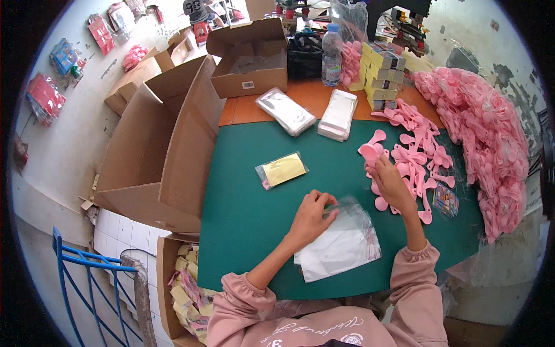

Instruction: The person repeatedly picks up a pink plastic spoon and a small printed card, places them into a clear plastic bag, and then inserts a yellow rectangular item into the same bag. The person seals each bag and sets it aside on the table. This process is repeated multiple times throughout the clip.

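Note:
My right hand (388,180) pinches a pink plastic scoop (369,152) at the left edge of a loose pile of pink scoops (413,165). With curled fingers, my left hand (314,218) grips the upper edge of a transparent plastic bag (350,209). That bag lies on a stack of flat bags (341,246) close to my body; the exact finger contact is partly hidden. Farther off on the green tabletop (243,231) lies a filled bag (283,170) with a yellow card and something pink inside.
Two bundles of bags, left (285,111) and right (337,114), lie at the back. Behind the scoops stand stacked yellow-edged cards (381,72) and a water bottle (332,55). Bagged pink scoops (483,133) heap up at right. Cardboard boxes, one large (191,139), flank the left edge.

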The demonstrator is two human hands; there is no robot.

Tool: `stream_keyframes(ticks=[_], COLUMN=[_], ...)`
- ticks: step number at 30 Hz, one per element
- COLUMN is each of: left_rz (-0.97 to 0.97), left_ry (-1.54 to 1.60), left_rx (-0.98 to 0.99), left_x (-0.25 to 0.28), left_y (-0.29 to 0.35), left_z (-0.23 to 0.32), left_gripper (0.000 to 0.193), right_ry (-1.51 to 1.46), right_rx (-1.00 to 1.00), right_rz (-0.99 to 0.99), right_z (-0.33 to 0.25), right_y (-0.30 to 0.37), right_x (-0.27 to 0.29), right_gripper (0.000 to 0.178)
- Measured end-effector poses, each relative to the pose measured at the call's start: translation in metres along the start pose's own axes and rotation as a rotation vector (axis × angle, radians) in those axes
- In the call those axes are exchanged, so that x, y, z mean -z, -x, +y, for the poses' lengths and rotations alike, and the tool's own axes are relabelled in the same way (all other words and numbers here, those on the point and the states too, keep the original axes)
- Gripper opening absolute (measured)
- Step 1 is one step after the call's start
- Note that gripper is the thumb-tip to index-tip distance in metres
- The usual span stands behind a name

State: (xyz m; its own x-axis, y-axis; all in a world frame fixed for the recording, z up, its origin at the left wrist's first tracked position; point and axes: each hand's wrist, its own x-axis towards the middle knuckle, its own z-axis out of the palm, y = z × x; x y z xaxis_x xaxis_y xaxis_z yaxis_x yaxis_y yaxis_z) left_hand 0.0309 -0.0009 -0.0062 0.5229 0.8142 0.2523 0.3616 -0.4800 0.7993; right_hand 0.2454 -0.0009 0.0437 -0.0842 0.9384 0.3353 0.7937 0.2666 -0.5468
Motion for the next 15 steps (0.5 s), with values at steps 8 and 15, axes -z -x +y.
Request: stream_keyframes(ticks=[8, 15], left_rz=[-0.068, -0.078], left_ry=[-0.022, 0.161], left_rx=[-0.020, 0.162], left_x=[0.005, 0.016], left_y=[-0.002, -0.002], left_z=[-0.007, 0.000], left_gripper=[0.014, 0.013], right_ry=[0.065, -0.170], right_rx=[0.066, -0.134], right_rz=[-0.157, -0.090], right_z=[-0.020, -0.038], right_y=[0.026, 0.031], right_x=[0.011, 0.018], right_gripper=[0.016, 0.014])
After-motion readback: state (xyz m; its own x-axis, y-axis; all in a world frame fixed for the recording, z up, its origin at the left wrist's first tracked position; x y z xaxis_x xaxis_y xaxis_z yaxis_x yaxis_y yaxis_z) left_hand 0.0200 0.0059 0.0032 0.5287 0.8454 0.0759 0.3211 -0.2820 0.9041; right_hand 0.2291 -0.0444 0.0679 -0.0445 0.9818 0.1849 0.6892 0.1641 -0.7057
